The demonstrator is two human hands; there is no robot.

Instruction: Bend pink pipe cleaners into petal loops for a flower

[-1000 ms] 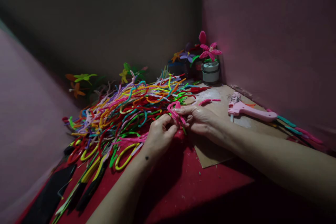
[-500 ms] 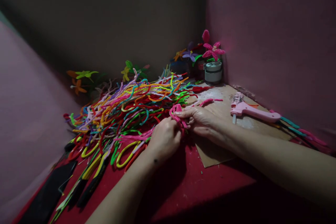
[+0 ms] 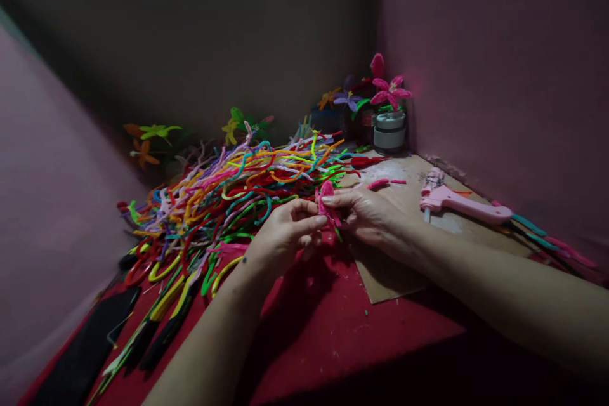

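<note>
Between my two hands is a small bundle of bent pink pipe cleaners point(image 3: 327, 190), with a bit of green showing at its lower end. My right hand point(image 3: 364, 212) pinches it from the right, thumb on top. From the left, my left hand point(image 3: 290, 225) closes thumb and forefinger at the bundle's edge; the exact contact is partly hidden. Close behind lies a big heap of many-coloured pipe cleaners point(image 3: 228, 177).
A pink glue gun point(image 3: 461, 203) rests on a brown board point(image 3: 390, 276) at right. Pliers with yellow-black handles point(image 3: 166, 320) and a black flat object point(image 3: 88, 346) lie front left. A pink pipe-cleaner flower point(image 3: 391, 92) stands in a grey-white pot point(image 3: 389, 132) at the back.
My left hand has rolled over the pink pipe cleaners and turned back, its fingers now more extended. The pink loops have drawn in to a narrower, upright shape. The view has shifted slightly.
</note>
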